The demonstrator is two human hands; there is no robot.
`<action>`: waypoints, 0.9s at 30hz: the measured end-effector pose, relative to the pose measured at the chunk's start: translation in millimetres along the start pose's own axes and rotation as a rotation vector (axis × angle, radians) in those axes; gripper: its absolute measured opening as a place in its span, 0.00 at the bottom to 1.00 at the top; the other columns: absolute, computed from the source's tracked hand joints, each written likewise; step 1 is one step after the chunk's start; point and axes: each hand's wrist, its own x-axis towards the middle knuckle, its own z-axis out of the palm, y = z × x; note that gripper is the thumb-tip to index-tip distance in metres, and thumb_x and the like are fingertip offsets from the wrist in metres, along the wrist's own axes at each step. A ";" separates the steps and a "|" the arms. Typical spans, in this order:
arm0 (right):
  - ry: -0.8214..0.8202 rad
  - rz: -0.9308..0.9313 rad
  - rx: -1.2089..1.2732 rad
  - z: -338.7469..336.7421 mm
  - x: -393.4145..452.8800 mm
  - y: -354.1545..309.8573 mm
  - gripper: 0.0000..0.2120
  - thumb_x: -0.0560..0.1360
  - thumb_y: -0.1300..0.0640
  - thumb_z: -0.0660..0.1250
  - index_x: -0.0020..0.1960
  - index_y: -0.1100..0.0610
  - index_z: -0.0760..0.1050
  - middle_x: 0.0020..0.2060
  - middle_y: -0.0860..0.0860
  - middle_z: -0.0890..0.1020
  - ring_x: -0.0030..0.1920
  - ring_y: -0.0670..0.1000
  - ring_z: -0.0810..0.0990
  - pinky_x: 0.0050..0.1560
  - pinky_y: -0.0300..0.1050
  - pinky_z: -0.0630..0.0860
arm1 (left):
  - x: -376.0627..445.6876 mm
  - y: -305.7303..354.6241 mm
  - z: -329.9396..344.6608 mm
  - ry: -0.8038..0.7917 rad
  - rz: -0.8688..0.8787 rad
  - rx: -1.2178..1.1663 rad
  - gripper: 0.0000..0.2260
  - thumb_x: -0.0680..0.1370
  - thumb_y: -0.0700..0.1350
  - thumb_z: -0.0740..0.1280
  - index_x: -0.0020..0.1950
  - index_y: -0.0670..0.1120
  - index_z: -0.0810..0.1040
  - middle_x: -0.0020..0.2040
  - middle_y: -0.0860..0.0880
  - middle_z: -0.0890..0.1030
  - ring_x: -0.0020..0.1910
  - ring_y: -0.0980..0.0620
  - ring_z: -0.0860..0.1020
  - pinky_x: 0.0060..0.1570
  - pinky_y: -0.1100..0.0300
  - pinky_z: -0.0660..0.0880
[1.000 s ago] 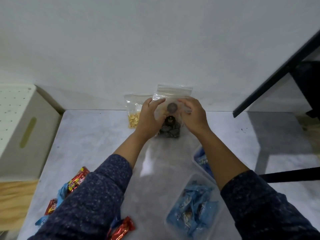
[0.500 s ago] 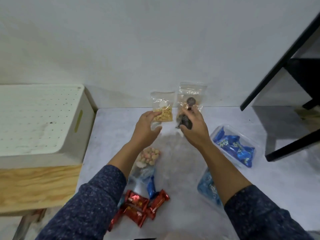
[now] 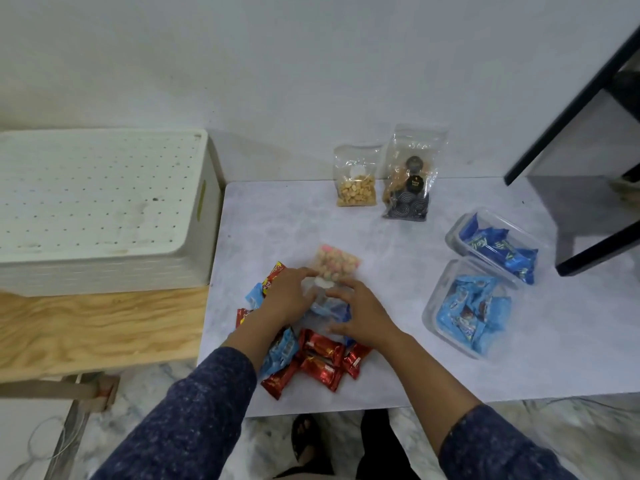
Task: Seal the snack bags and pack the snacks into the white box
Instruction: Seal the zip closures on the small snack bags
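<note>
Both my hands are down on the clear bag of pink-and-cream sweets (image 3: 335, 266) lying flat mid-counter (image 3: 398, 244). Left hand (image 3: 289, 299) has fingers spread over the bag's near end, right hand (image 3: 360, 315) is alongside w/ fingers loosely spread on it too. Neither looks clamped; whether any finger actually pinches the zip strip I can't tell, the hands hide it.

The white box (image 3: 100, 206) sits to the left on a wooden bench (image 3: 104, 327), just beside the counter edge; nothing packed that I can see.

Risks, as I judge them:
- Bag mouth is under my hands, seal probably unfinished. Lift it now & sweets could spill out.
- Loose red wrappers (image 3: 322, 358) and blue wrappers (image 3: 280, 351) crowd right under my wrists, near the counter's front edge. A sweep of the sleeve could knock them to the floor.
- Peanut bag (image 3: 356, 183) and dark-coil snack bag (image 3: 410, 181) stand upright at the back by the wall; they look tippy, a bump topples them.
- Two clear tubs (image 3: 450, 306) of blue packets at right have no lids that I can see.
</note>
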 end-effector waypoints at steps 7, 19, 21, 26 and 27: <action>0.176 -0.004 0.012 -1.7 4.7 -5.4 0.20 0.69 0.59 0.70 0.60 0.51 0.76 0.67 0.54 0.69 0.67 0.54 0.68 0.64 0.45 0.68 | 0.2 12.5 -19.4 0.146 0.004 -0.140 0.12 0.77 0.46 0.64 0.60 0.49 0.78 0.65 0.46 0.74 0.60 0.48 0.75 0.57 0.58 0.70; 0.596 -0.068 0.408 -119.5 19.0 -49.6 0.01 0.72 0.60 0.71 0.44 0.55 0.80 0.39 0.48 0.80 0.43 0.48 0.76 0.47 0.42 0.73 | 4.6 82.5 -76.5 0.439 0.174 -0.554 0.04 0.75 0.42 0.68 0.48 0.50 0.78 0.44 0.54 0.81 0.44 0.63 0.78 0.42 0.78 0.71; 0.610 -0.116 0.492 -140.3 16.1 -58.3 0.06 0.72 0.61 0.70 0.40 0.50 0.78 0.37 0.47 0.80 0.42 0.49 0.77 0.48 0.46 0.75 | 3.8 97.0 -89.7 0.512 0.220 -0.600 0.06 0.75 0.40 0.68 0.45 0.51 0.77 0.41 0.55 0.81 0.43 0.61 0.79 0.45 0.76 0.72; 0.622 -0.221 0.597 -178.9 5.8 -75.1 0.08 0.74 0.64 0.66 0.41 0.52 0.76 0.39 0.53 0.82 0.37 0.40 0.80 0.45 0.39 0.77 | 1.5 127.0 -113.3 0.617 0.294 -0.727 0.07 0.77 0.40 0.66 0.41 0.52 0.77 0.38 0.56 0.82 0.42 0.57 0.83 0.47 0.68 0.76; 0.631 -0.248 0.601 -184.6 3.9 -78.0 0.07 0.75 0.64 0.66 0.41 0.53 0.75 0.40 0.54 0.83 0.38 0.39 0.80 0.44 0.36 0.76 | 1.0 131.6 -116.5 0.638 0.304 -0.725 0.06 0.77 0.41 0.66 0.42 0.51 0.78 0.38 0.56 0.82 0.41 0.59 0.82 0.46 0.69 0.75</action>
